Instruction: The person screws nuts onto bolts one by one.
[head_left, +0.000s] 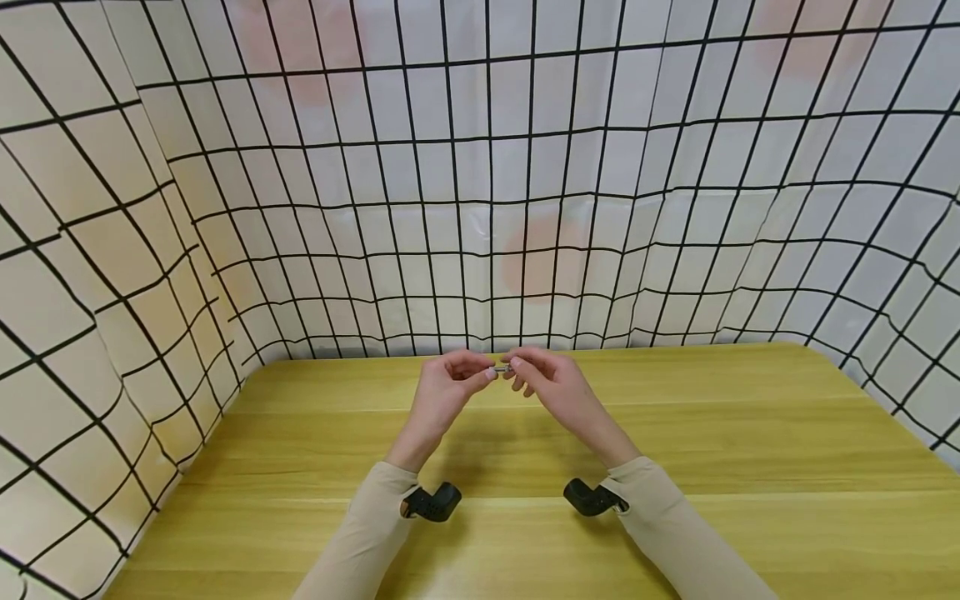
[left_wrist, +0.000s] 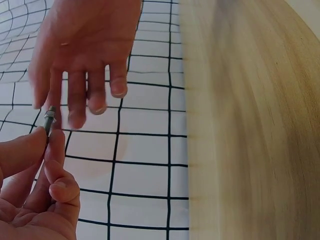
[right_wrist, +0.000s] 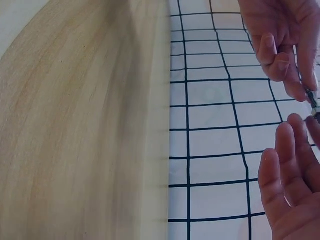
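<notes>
Between thumb and index finger, my left hand [head_left: 442, 387] pinches a small metal bolt [left_wrist: 48, 123] by one end. A nut [left_wrist: 50, 115] sits on the bolt near its other end. Threads show on the bolt [right_wrist: 312, 99] in the right wrist view, with the nut [right_wrist: 316, 112] at the frame's edge. My right hand [head_left: 551, 383] is at the nut end, its index finger alongside the nut and its thumb a little off it in the left wrist view. The other right fingers extend nearly straight. Both hands are raised over the far part of the table.
A wooden table [head_left: 720, 433] spreads under both forearms. White curtains with a black grid [head_left: 465, 167] stand behind its far edge and along the sides. Black wrist cameras [head_left: 433, 502] are worn at both sleeve cuffs.
</notes>
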